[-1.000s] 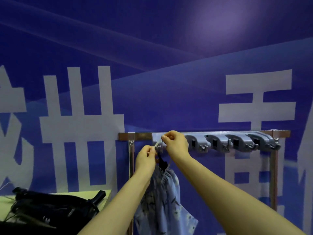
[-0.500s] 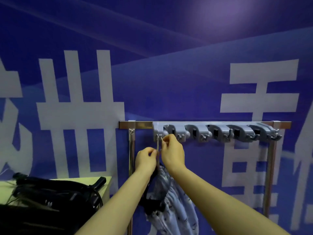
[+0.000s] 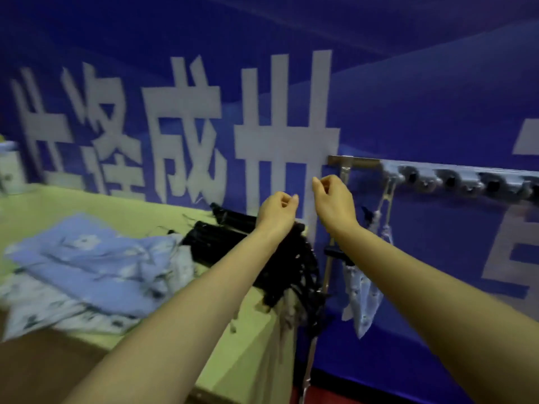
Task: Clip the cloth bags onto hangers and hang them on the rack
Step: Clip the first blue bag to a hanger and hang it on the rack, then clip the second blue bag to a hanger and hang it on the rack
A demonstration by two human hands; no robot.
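Observation:
A floral blue-and-white cloth bag [image 3: 361, 290] hangs on a clip hanger [image 3: 386, 199] from the leftmost grey hook of the rack [image 3: 460, 180] at the right. My left hand [image 3: 277, 211] and my right hand [image 3: 332, 199] are raised in front of the wall, left of the rack. Their fingers are loosely curled and hold nothing. A heap of blue and white cloth bags [image 3: 90, 263] lies on the yellow-green table [image 3: 242, 345]. A pile of black hangers [image 3: 262, 249] sits at the table's right end, partly hidden by my left forearm.
A blue banner wall with large white characters [image 3: 285, 118] fills the background. The rack's metal post [image 3: 329, 258] stands just right of the table edge. A pale object [image 3: 8, 167] sits at the far left.
Both hands let go of the hanger, which now hangs from the rack with its bag, and drew back to the left. The view swung left, bringing the table and the heap of bags into sight.

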